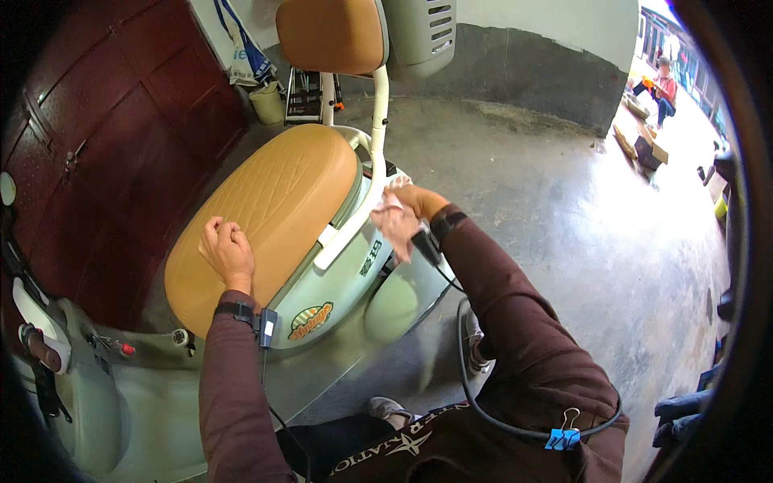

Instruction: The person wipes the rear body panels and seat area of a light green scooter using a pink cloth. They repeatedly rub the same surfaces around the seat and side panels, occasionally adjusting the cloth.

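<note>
A pale green scooter (338,302) with a tan quilted seat (272,211) stands before me. My left hand (228,252) is over the seat's near side, its fingers curled and nothing visible in them. At the rear of the scooter, beside the white metal rail (375,151), my right hand (416,200) grips a crumpled pinkish cloth (395,226). The cloth hangs against the rear side panel and is slightly blurred. Part of my right hand's fingers is hidden by the cloth. A tan backrest (332,36) tops the rail.
A grey-green storage box (420,36) sits behind the backrest. Dark red metal doors (121,121) rise beyond the scooter. A bucket (267,102) stands by the wall. A black cable (462,344) loops from my right wrist. Outside, a person (664,90) sits near an open carton (651,148).
</note>
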`<control>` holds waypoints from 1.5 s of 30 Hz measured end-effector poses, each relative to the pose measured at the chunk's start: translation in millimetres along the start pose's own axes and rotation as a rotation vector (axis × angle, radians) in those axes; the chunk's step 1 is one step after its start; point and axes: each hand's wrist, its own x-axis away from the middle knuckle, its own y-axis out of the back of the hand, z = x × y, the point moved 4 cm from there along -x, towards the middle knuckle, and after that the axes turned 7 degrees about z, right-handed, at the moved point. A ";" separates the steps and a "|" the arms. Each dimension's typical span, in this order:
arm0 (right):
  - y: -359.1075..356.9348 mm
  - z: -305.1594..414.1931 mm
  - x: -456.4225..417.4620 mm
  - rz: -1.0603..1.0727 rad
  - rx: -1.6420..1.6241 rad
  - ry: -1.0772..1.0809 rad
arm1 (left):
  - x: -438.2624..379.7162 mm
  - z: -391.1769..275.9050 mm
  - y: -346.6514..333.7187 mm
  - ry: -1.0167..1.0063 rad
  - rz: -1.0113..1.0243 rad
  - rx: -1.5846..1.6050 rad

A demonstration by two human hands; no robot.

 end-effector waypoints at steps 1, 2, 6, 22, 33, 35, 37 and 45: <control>-1.8 -12.0 4.7 -0.223 -0.395 -0.376 | 0.3 -0.3 -0.1 -0.011 0.001 -0.023; 11.9 3.7 0.7 -0.490 -0.279 -0.170 | 0.5 0.5 -0.4 0.000 0.004 0.010; 89.8 74.7 -31.9 -0.921 -0.407 0.284 | 1.5 2.0 -0.9 0.010 0.028 0.019; 69.5 34.8 -82.9 -0.951 -0.249 0.022 | 0.1 0.0 -0.6 -0.046 -0.009 0.044; 152.7 100.8 -108.6 -1.083 0.324 0.003 | 0.8 0.9 -1.3 -0.059 -0.001 0.070; 149.4 80.0 -113.8 -0.896 -0.060 0.055 | -0.3 0.7 -2.6 -0.060 0.008 0.071; 132.4 55.9 -106.9 -0.835 -0.298 0.084 | -0.8 0.6 -2.7 -0.048 0.006 0.040; 59.2 11.3 -61.7 -0.637 0.090 -0.320 | 1.0 0.9 -0.5 -0.026 0.022 0.011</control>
